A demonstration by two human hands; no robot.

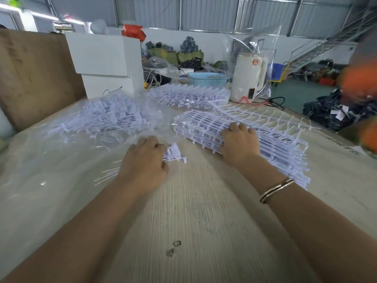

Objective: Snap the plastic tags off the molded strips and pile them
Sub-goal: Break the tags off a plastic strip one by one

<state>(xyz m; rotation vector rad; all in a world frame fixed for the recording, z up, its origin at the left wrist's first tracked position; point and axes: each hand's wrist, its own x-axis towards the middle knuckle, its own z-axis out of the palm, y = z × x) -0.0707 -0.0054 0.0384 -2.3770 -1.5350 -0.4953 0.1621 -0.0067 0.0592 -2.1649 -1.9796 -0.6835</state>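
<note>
Stretching away under both arms is a pale wood-grain table (204, 211), set in a big shed with grey corrugated walls and a metal stair at the far right. A brown board (30, 78) leans at the left edge, two white boxes (106, 64) are stacked beside it, and further back stand a blue basket (206, 78) and a white kettle (248, 78) inside a clear bag.

Three heaps of white molded strips lie on the table. The nearest stack (265, 139) runs with its long axis from centre toward the near right corner, its pegs pointing toward the person. A second heap (189, 94) lies behind it, long axis left to right. The third, a loose pile (102, 119), sits on a clear plastic sheet (51, 160) at the left.

The right hand (238, 141) rests on the near end of the stack, fingers curled over its top. The left hand (146, 158) grips a short strip piece (175, 155) just left of the stack, fingers curled round it. One bangle (275, 189) circles the right wrist.
</note>
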